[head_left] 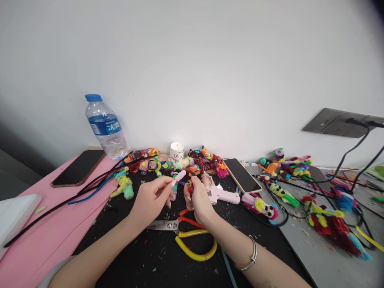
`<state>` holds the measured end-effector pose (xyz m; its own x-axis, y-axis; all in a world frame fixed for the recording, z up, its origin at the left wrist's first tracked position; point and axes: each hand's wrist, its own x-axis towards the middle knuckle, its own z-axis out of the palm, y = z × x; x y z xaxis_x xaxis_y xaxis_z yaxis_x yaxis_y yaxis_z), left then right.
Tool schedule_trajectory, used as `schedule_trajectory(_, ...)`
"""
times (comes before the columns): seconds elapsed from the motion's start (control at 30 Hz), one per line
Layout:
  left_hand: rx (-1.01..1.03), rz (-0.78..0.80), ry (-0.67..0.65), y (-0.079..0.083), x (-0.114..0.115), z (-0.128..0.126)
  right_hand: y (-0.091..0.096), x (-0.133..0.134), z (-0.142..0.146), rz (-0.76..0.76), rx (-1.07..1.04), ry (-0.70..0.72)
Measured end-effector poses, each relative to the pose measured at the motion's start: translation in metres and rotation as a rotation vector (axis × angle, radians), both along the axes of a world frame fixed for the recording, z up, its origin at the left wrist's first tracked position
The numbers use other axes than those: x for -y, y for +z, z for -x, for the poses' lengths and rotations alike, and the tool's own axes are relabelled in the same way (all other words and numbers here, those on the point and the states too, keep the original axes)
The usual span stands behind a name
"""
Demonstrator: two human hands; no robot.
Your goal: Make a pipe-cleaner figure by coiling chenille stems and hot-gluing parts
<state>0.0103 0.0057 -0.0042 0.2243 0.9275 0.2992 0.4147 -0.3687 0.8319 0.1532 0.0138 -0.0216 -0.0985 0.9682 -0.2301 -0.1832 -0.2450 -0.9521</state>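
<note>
**Pinching a lilac coil point(180, 176) at the centre of the frame!**

Pale wall point(210, 80) fills the upper half, and below it comes the surface point(129, 244), black through the lower middle, grey at lower right. Pink sheeting point(60, 218) spreads across the lower left. Out at the right edge, a grey socket plate point(327, 121) takes dark plugs.

Down at lower centre lie the scissors point(171, 226), blades pointing left, orange and yellow handles partly behind the right wrist. Upper left, a blue-capped bottle point(103, 130) leans by the wall, with a dark phone point(78, 167) flat on the pink just below it.

Now the hands, side by side mid-frame! The left hand point(154, 195) has thumb and forefinger nipped on that coil, and the right hand point(199, 200) is closed around a small reddish piece point(189, 186), its shape mostly hidden by the fingers. Whether the two pieces are joined, I cannot tell.

Just right of them, a pink glue gun point(224, 196), near a pale-framed phone point(242, 176). Then a fuzzy yellow-green figure point(124, 184) left of centre, and, smaller again, a white cup point(176, 151) against the wall.
</note>
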Motion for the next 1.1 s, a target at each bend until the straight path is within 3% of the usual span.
schedule_trajectory(0.1,-0.072,-0.068,0.018,-0.006,0.002,0.000,0.000,0.001,0.001,-0.048,0.048,0.010)
schedule_trajectory(0.27,-0.276,-0.352,0.061,-0.014,0.002,0.001,0.001,0.001,0.003,-0.100,0.123,0.005)
schedule_trajectory(0.43,-0.328,-0.533,0.074,-0.015,0.000,-0.002,-0.001,-0.001,0.004,-0.123,0.156,-0.006)
schedule_trajectory(1.1,-0.326,-0.610,0.110,-0.013,-0.002,-0.007,0.004,-0.001,0.003,-0.122,0.174,0.035)
